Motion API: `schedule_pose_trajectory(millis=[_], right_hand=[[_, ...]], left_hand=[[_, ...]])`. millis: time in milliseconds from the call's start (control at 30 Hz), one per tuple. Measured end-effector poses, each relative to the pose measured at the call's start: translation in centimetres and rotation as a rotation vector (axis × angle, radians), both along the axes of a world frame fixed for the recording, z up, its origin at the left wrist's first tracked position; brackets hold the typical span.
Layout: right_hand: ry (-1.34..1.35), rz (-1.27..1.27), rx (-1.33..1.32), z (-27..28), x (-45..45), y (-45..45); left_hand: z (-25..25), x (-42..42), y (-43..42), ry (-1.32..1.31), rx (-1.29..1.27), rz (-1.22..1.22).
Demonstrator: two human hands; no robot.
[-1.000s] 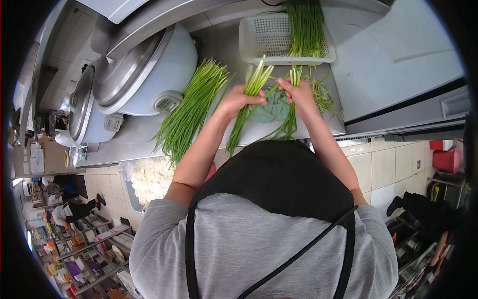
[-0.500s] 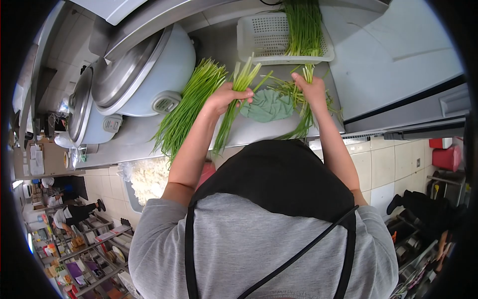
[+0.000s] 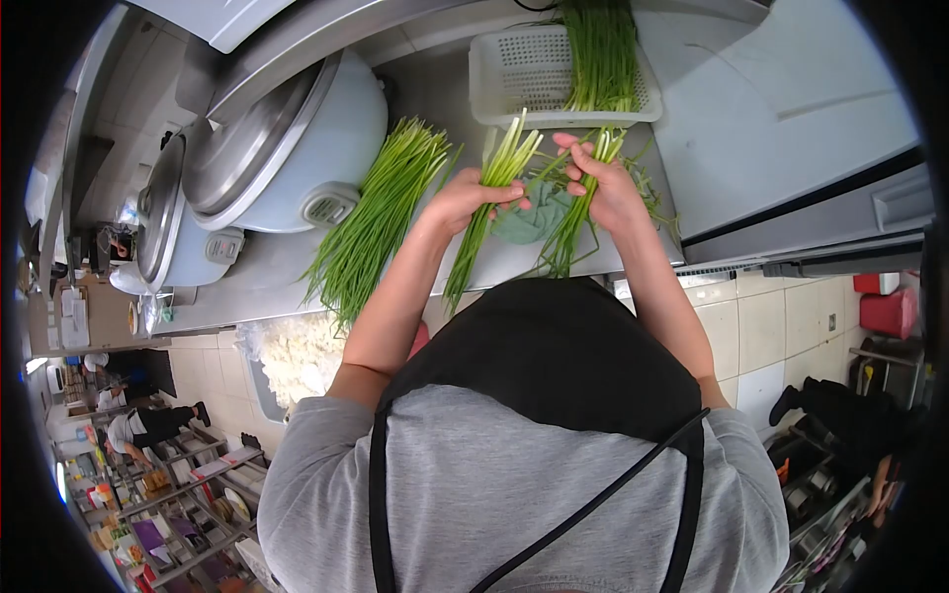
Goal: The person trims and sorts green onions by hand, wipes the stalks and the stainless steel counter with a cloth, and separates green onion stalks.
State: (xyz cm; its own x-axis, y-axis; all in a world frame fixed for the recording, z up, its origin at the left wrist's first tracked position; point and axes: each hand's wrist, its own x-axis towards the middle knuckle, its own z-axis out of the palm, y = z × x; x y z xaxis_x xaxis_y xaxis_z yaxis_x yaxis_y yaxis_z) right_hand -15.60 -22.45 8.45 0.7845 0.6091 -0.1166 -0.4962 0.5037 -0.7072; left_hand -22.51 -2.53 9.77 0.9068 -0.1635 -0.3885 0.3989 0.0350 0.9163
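My left hand (image 3: 473,199) is closed round a small bunch of green chives (image 3: 510,153), pale stem ends pointing away from me. In my right hand (image 3: 605,188) is another bunch of chives (image 3: 565,237), its leaves hanging toward the counter edge. Between the two hands a crumpled green cloth (image 3: 529,217) lies on the steel counter, partly covered by the bunches. Loose chive scraps (image 3: 647,183) are scattered beside my right wrist. To the left of my left hand rests a large pile of chives (image 3: 381,203), reaching over the counter's front edge.
A white perforated basket (image 3: 514,79) with more chives (image 3: 601,59) stands at the back. Two big rice cookers (image 3: 346,128) occupy the left. Below the counter is a tub of white pieces (image 3: 297,361). A person (image 3: 138,430) is at the far left.
My left hand has moved right with its bunch. My right hand has shifted slightly left and lower, bringing its chives nearer the left bunch and over the cloth.
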Motion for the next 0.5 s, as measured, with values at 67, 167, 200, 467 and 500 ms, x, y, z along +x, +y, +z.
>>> schedule_pose_trajectory(millis=[67,167,200,467,500], right_hand=[[0.027,0.010,0.025,-0.7,0.1,0.3],[0.115,0.000,0.049,-0.1,-0.3,0.6],[0.177,-0.015,0.050,0.2,-0.5,0.7],[-0.172,-0.027,-0.295,-1.7,-1.3,2.4],[-0.230,-0.020,-0.412,-1.6,-1.6,2.8]], left_hand=[[-0.1,-0.2,0.1,0.002,0.077,0.057],[-0.3,-0.3,0.3,0.003,0.027,0.118],[-0.3,-0.3,0.3,0.003,0.027,0.119],[-0.8,-0.4,-1.3,0.030,-0.023,0.015],[-0.7,-0.4,-1.6,0.029,-0.023,0.015]])
